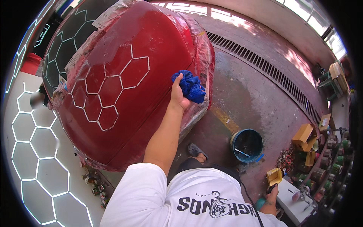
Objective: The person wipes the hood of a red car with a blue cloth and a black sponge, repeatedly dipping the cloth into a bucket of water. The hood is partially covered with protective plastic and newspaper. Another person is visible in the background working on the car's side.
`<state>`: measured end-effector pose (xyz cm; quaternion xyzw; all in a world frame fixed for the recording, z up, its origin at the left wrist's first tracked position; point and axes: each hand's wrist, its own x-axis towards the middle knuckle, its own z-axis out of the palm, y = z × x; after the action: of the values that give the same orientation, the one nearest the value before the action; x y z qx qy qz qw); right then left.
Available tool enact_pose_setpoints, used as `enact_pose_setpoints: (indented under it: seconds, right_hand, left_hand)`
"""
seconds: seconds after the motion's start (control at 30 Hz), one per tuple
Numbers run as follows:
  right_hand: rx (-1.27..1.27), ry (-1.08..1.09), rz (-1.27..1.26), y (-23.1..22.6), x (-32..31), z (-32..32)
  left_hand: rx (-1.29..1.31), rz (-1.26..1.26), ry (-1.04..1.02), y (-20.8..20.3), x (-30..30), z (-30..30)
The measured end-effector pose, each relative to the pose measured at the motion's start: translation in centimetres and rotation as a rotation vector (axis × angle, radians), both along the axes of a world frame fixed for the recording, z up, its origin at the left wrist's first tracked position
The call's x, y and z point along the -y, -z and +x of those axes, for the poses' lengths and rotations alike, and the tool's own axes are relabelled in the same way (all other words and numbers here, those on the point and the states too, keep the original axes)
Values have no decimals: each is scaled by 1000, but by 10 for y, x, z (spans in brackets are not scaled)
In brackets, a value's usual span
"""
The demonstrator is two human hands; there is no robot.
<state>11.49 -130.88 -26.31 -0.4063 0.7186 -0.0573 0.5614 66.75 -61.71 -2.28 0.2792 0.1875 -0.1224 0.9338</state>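
My left hand [179,95] is closed round a crumpled blue cloth [192,90], held at the edge of a glossy red car hood [143,87]. Some of its fingers are hidden behind the cloth. White hexagon-shaped light reflections lie across the paintwork. Clear masking film [201,56] covers the hood's right rim, and masking paper [81,51] runs along the windshield side. Far to the lower right, my right hand [270,196] is closed on a small dark object that I cannot make out, near a white table.
A dark blue bucket [259,158] with a white-handled tool in it stands on the floor. Beyond it runs a drain grate [261,62]. Cardboard boxes [303,136], a shelf of cans [327,162] and the white table [295,202] line the right. Several small cans [96,185] sit at lower left.
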Motion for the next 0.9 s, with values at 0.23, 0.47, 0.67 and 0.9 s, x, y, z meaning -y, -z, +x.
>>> enact_pose_setpoints:
  seconds: [0.23,0.47,0.67,0.9]
  right_hand:
    - [469,-252,112,-7,-194,228]
    - [549,-987,-22,-97,-468,473]
    - [742,-1091,-456,-185,-630,598]
    - [533,-882,-764,-174,-697,673]
  left_hand:
    - [103,804,128,-129,-145,127]
    - [592,2350,3,-127,-177,199]
    - [845,2626,182,-49,-249,154]
    - [787,2662,109,-42,-233,154]
